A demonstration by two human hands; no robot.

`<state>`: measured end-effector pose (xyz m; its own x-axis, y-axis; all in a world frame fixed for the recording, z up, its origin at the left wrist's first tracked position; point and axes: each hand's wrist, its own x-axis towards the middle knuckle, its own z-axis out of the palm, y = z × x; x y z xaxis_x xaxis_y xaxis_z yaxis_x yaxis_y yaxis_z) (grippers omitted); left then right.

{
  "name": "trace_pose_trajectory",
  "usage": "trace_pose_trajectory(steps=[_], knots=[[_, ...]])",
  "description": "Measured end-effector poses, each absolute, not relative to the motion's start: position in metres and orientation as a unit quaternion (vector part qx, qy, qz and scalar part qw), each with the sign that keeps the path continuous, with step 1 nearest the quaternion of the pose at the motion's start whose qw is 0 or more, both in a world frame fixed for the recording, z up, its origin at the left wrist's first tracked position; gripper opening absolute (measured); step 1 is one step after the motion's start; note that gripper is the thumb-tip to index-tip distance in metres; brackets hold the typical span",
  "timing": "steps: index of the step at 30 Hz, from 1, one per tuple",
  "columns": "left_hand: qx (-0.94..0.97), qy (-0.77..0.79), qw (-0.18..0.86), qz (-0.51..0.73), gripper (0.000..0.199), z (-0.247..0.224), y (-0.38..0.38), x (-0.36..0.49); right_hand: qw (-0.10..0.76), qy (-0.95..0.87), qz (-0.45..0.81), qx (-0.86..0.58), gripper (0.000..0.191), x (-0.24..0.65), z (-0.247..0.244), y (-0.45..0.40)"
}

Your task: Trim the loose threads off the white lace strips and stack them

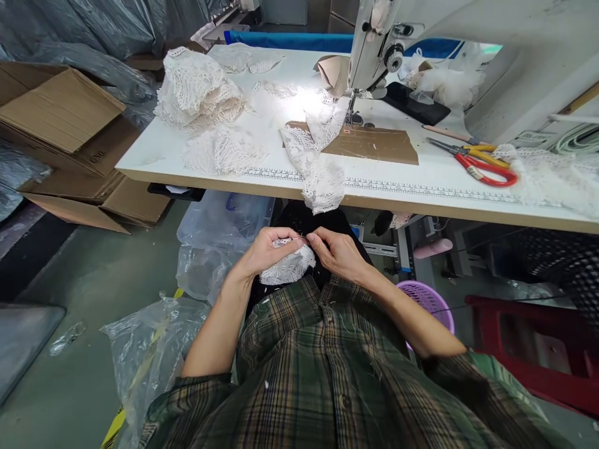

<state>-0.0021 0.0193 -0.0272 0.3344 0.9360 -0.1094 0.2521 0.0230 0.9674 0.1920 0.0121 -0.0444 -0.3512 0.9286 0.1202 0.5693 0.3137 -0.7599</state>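
Over my lap, a small white lace piece [291,267] hangs from my left hand [267,251], whose thumb and fingers pinch its upper edge. Close to that edge, my right hand [340,254] is closed in a pinch. A thin line like a thread shows between the two hands, but what the right fingertips grip is too small to make out. Just beyond my hands, another lace strip [322,184] droops over the table's front edge. It runs back toward the presser foot of the sewing machine [352,112].
A heap of white lace [199,90] lies on the table's left [154,140]. Red-handled scissors [486,171] and yellow-handled snips [489,153] rest at right. Cardboard boxes [65,112] and clear plastic bags [154,337] are at left. A purple basket [428,299] and red stool [486,330] stand at right.
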Motion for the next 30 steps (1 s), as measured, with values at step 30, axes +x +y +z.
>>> trace_pose_trajectory(steps=[30], knots=[[0.51,0.454,0.629,0.372,0.068,-0.064,0.0,0.003,0.395,-0.465,0.639,-0.468,0.037,0.241,-0.055,0.004]])
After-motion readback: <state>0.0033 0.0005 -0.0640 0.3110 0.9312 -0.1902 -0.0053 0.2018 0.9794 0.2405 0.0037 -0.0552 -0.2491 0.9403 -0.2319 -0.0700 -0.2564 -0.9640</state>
